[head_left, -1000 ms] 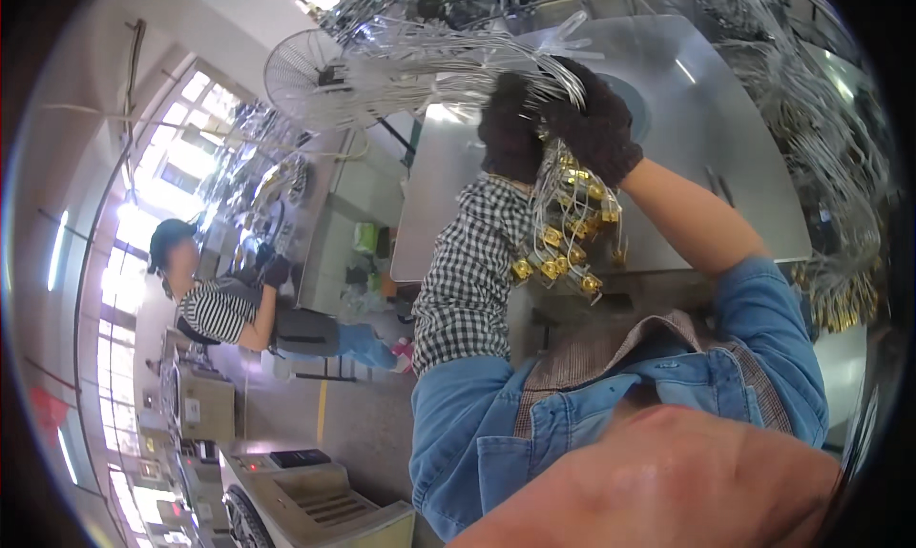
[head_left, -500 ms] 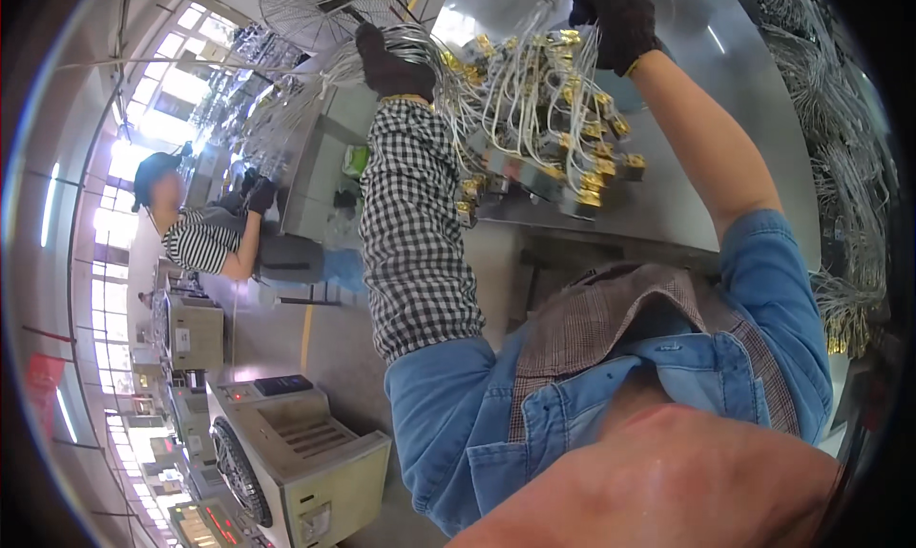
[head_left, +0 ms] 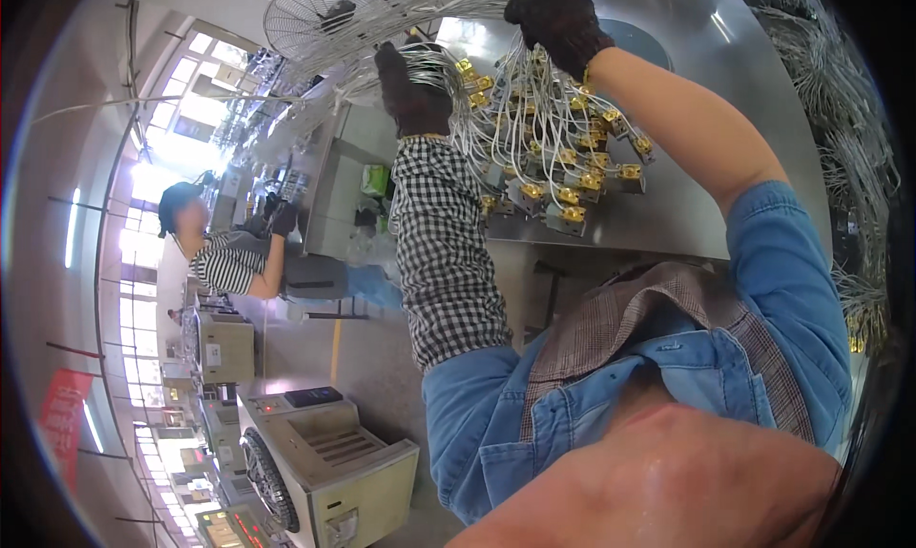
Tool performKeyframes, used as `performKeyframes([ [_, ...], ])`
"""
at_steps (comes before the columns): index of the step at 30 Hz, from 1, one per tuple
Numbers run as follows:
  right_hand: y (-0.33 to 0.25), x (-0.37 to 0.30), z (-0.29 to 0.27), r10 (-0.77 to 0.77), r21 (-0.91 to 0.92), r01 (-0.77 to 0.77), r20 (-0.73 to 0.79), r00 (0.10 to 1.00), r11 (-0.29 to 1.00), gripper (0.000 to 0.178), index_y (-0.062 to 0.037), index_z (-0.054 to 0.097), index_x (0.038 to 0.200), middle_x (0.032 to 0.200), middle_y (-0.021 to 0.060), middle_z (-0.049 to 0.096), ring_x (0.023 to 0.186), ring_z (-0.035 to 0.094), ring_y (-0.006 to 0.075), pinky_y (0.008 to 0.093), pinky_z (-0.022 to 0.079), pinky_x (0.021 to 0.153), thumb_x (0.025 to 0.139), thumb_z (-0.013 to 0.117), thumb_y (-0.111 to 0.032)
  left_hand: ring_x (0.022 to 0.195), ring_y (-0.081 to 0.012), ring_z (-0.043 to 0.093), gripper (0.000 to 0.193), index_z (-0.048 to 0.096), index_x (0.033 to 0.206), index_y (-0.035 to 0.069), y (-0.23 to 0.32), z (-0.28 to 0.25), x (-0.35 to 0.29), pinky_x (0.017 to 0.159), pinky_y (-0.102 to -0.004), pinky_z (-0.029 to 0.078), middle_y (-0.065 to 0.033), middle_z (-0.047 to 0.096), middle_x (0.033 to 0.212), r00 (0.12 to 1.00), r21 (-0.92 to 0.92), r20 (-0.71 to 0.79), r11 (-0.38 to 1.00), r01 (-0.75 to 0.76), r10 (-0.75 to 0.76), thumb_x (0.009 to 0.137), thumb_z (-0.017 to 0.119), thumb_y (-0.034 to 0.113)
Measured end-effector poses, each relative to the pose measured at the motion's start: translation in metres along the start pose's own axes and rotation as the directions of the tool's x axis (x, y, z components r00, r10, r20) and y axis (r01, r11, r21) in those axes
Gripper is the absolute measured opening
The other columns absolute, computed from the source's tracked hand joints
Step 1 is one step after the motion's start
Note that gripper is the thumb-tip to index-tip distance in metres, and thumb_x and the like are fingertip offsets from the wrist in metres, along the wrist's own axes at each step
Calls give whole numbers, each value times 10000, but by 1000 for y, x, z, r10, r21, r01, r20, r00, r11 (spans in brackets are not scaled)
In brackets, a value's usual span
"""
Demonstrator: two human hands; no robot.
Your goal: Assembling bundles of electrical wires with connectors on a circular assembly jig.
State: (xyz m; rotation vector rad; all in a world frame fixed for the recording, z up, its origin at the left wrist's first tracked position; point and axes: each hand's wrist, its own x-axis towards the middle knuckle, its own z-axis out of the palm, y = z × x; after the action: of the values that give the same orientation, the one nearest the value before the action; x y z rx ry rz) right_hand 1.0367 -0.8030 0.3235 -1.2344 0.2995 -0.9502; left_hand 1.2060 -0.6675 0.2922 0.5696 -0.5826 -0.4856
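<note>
A thick bundle of white wires (head_left: 431, 66) with brass-coloured, block-like metal ends passes through my left hand (head_left: 418, 100), which wears a dark glove, thumb up and fingers wrapped round it. The ends (head_left: 570, 195) lie in a heap on a shiny metal table. Above the heap, my right hand (head_left: 563, 28), also dark-gloved, is closed on white wires (head_left: 448, 6) that stretch leftward from it in a long band. Its fingertips are partly hidden.
More wire bundles (head_left: 825, 81) hang along the right side of the metal table (head_left: 735, 147). A wire-guard fan (head_left: 310, 19) stands at the far left. To the left, a co-worker (head_left: 234, 262) is at another bench. A beige machine (head_left: 334, 453) stands at lower left.
My right hand has come left and lower over the heap, and wires now stretch leftward from it. My left hand has shifted slightly right and down in the picture, still round the bundle.
</note>
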Motion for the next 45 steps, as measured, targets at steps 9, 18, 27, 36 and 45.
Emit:
performKeyframes([
  [9, -84, 4, -14, -226, -303, 220, 16, 974, 927, 235, -8, 674, 1057, 688, 52, 650, 456, 541, 120, 261, 446, 408, 826, 641, -32, 942, -225, 614, 380, 608, 1093, 136, 26, -33, 13, 859, -424, 518, -37, 648, 1019, 970, 130, -240, 992, 4, 27, 959, 553, 488],
  [18, -20, 84, -112, -968, 163, 973, 221, 122, 161, 135, 24, 666, 952, 815, 89, 701, 730, 677, 122, 262, 542, 541, 852, 580, -6, 1148, -271, 573, 602, 526, 1339, 102, 17, -67, 49, 1014, -466, 459, -74, 599, 1295, 988, 79, -152, 997, -2, 14, 928, 596, 536],
  [27, 16, 6, -64, -270, -97, 253, -259, 927, 963, 390, 18, 628, 1174, 759, 84, 662, 524, 566, 139, 286, 477, 451, 786, 661, 8, 1249, -286, 497, 583, 471, 1378, 69, 16, -69, 51, 1080, -439, 392, -93, 541, 1355, 988, 94, -156, 995, 26, -11, 949, 548, 456],
  [36, 36, 41, -112, -599, 418, 440, 659, 454, 795, 432, 7, 574, 1269, 921, 105, 672, 723, 651, 197, 351, 549, 643, 867, 685, -104, 983, -203, 596, 276, 519, 1190, 65, -14, -110, 87, 918, -346, 514, -49, 599, 1090, 999, 82, -2, 996, -42, 42, 970, 473, 224],
  [45, 9, -25, -199, 332, -807, -126, 91, 939, 576, 786, -192, 360, 1511, 1245, 167, 640, 810, 670, 206, 351, 549, 783, 841, 755, -306, 914, -259, 633, 470, 621, 1061, 98, 20, -78, 47, 840, -437, 550, -54, 657, 994, 991, 4, -120, 998, 68, -67, 904, 636, 542],
])
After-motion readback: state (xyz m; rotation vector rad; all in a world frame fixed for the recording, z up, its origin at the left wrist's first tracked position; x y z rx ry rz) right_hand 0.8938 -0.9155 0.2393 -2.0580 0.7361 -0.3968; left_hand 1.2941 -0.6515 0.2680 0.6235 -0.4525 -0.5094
